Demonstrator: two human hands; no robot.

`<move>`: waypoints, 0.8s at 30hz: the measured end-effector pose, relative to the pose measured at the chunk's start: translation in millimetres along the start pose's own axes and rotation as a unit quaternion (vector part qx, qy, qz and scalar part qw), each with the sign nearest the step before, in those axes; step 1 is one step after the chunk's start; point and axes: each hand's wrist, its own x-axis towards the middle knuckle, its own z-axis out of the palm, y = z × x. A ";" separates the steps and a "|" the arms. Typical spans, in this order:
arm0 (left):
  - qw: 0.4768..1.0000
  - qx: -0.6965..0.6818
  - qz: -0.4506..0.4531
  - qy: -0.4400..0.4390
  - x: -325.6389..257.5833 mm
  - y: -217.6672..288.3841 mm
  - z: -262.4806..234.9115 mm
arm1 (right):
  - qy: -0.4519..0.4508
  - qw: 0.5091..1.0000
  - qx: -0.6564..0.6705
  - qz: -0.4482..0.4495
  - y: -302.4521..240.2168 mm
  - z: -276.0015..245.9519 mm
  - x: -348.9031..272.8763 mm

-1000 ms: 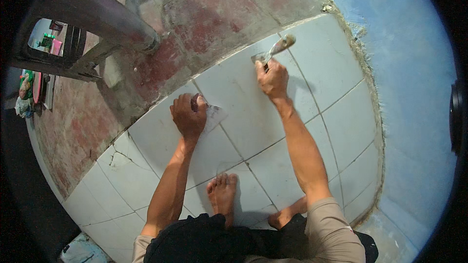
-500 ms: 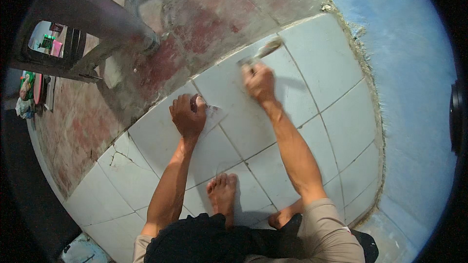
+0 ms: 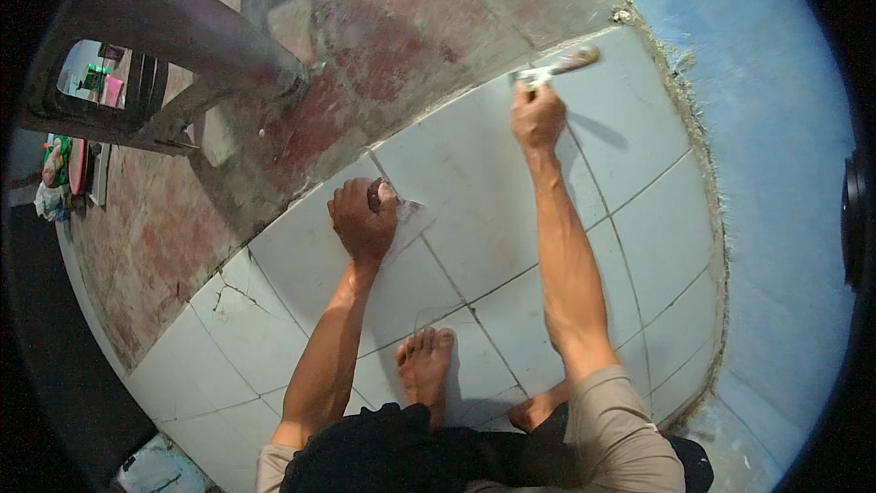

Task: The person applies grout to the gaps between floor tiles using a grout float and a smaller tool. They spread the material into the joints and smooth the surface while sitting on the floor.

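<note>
Over the white floor tiles (image 3: 465,192), my right hand (image 3: 538,119) is closed on a short tool (image 3: 577,58) with a pale middle and a brownish rounded end. Motion blurs it, so its exact kind is unclear. The tool is near the far edge of the tiling. My left hand (image 3: 363,219) rests lower and to the left, fingers curled. Something dark and reddish shows between its thumb and fingers, and a thin, see-through piece (image 3: 412,213) sticks out beside the thumb over the tile. My palm hides most of what it holds.
Rough red-grey concrete (image 3: 365,64) borders the tiles on the far side. A dark plastic chair (image 3: 192,27) stands at upper left. A blue wall (image 3: 776,173) rises on the right. One tile is cracked (image 3: 228,290) at left. My bare foot (image 3: 426,365) is on the tiles.
My right hand has moved right and farther away with the tool, from the middle of a tile to nearer the wall. My left hand has stayed almost in place.
</note>
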 end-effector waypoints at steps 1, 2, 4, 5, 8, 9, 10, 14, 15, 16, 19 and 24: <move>1.000 -0.003 -0.001 0.002 1.4 1.5 1.6 | 0.036 0.999 0.016 0.026 1.2 -2.4 3.8; 1.000 -0.005 -0.003 0.005 2.3 2.7 1.7 | -0.003 1.000 -0.015 -0.025 0.6 -0.3 0.8; 1.000 0.009 0.001 0.003 1.8 1.0 0.6 | -0.077 0.986 -0.078 -0.127 -2.5 5.7 -6.5; 1.000 0.015 0.004 0.003 2.1 0.6 0.9 | -0.031 0.980 -0.074 -0.182 -4.2 7.9 -5.9; 1.000 -0.012 -0.011 -0.001 1.3 3.5 -0.9 | 0.021 1.000 0.006 0.015 -1.7 -8.0 13.3; 1.000 -0.007 -0.007 0.007 1.9 3.0 -2.3 | 0.016 0.999 0.033 0.032 -2.6 -3.0 9.6; 1.000 -0.006 -0.002 0.014 2.0 3.6 -0.3 | -0.020 0.999 0.007 -0.029 -4.2 3.6 -1.5; 1.000 0.002 0.004 0.005 1.0 0.4 -0.9 | -0.045 0.990 -0.005 -0.133 -16.5 19.2 -25.6; 1.000 0.005 -0.003 0.004 0.6 -0.4 -1.3 | -0.030 0.997 0.029 -0.059 -17.4 14.6 -22.0; 1.000 0.006 -0.008 0.002 0.4 2.5 1.4 | -0.014 0.998 0.059 0.015 -18.8 9.6 -19.8; 1.000 0.011 -0.002 0.007 1.4 1.0 1.8 | -0.054 0.988 -0.009 -0.147 -29.5 29.8 -46.7; 1.000 0.010 0.003 0.014 1.0 0.9 -0.1 | -0.062 0.996 0.070 0.014 -37.9 18.4 -34.1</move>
